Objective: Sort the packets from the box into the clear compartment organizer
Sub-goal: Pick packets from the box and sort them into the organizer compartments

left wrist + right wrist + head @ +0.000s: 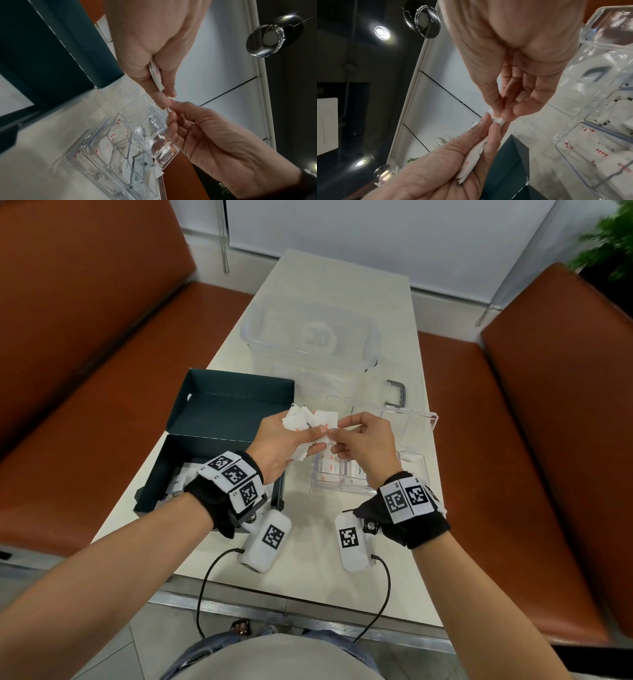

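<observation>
Above the worktop (239,344), the left hand (277,443) grips a fanned bunch of white packets (305,419) between thumb and curled fingers, while at its 3 o'clock the right hand (364,445) pinches the nearest packet's edge above the clear organizer (342,484).

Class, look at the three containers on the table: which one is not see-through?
The dark green cardboard box by the left hand. Its walls and raised lid are solid, while the compartment organizer and the big tub behind it are clear plastic.
</observation>
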A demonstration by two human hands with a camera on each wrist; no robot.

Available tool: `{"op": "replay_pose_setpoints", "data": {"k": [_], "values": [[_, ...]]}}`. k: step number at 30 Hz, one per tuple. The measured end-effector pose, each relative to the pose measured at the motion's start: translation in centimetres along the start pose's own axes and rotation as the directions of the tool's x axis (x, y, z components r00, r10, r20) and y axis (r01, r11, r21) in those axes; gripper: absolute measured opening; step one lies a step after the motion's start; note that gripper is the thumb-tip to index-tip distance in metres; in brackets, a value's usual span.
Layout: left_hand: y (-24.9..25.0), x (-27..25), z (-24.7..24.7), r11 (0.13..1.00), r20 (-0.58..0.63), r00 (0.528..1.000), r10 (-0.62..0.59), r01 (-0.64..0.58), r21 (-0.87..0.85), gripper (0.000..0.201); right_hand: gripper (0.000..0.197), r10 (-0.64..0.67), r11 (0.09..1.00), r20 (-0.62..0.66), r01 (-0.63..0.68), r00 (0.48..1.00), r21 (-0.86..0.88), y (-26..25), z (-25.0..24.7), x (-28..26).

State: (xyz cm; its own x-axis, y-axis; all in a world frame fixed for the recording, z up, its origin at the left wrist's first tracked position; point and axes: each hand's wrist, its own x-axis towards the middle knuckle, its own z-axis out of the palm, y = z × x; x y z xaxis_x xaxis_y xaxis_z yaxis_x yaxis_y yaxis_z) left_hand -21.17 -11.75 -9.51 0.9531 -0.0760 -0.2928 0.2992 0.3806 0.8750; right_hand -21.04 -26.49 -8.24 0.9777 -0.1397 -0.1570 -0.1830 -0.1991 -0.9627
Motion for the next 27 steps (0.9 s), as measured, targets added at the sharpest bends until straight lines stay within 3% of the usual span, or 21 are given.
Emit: {"op": "replay_pose_setpoints", "data": {"k": [5,11,16,22,25,27], "values": [[0.1,-0.1,-0.4,0.999,0.011,1.000,0.005,-0.006,0.034,0.030,0.029,0.032,0.995,0.080,-0.024,0.996,-0.093,-0.2,-0.4,0.6],[0.2,0.0,-0.7,0.985,0.042,0.999,0.023,-0.029,0.169,0.029,0.013,-0.141,0.938,0.202,0.196,0.969,-0.285,-1.3,-1.0,2.3],[0.5,0.0,-2.2,0.969,0.046,0.997,0.068,-0.077,0.233,0.024,0.012,-0.123,0.937,0.042,0.131,0.991,-0.325,0.0,-1.7,4.4],[0.5,0.2,-3.1,0.990,-0.034,0.999,0.012,-0.007,0.142,0.020,0.016,0.010,0.743,0.078,0.045,0.997,-0.668,3.7,0.2,4.3],[0.4,0.2,-3.1,0.993,-0.048,0.999,0.001,0.005,0.118,0.022,0.020,-0.018,0.653,0.047,0.047,0.999,-0.756,4.3,0.8,4.0],[0.4,0.3,-3.0,0.995,-0.048,0.999,-0.010,0.014,0.098,0.023,0.020,-0.087,0.509,0.082,0.115,0.993,-0.853,4.7,1.2,3.9]]}}
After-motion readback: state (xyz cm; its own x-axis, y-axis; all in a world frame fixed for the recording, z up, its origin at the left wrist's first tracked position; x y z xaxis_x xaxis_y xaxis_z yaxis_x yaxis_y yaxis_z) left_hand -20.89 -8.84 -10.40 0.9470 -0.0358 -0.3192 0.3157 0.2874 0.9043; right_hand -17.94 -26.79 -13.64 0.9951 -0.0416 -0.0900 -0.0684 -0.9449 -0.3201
